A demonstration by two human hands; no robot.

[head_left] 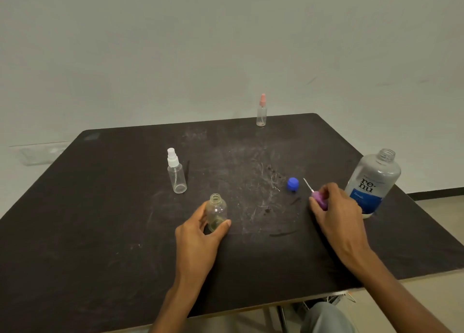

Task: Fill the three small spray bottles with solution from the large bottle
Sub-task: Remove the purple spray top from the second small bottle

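My left hand [198, 234] grips a small clear spray bottle [216, 211] that stands uncapped on the dark table [100, 232]. My right hand [336, 212] holds its purple spray cap [318, 199], whose thin white tube points up to the left. The large clear bottle [374, 182] with a blue label stands open at the right edge, just beyond my right hand. Its blue cap [292, 183] lies on the table. A second small bottle with a white sprayer [176, 173] stands left of centre. A third with a pink sprayer [261, 111] stands at the far edge.
The table top is scuffed with pale marks in the middle. A pale wall rises behind the table. The table's right corner and front edge are close to my right arm, with floor and a grey trouser leg [324, 317] below.
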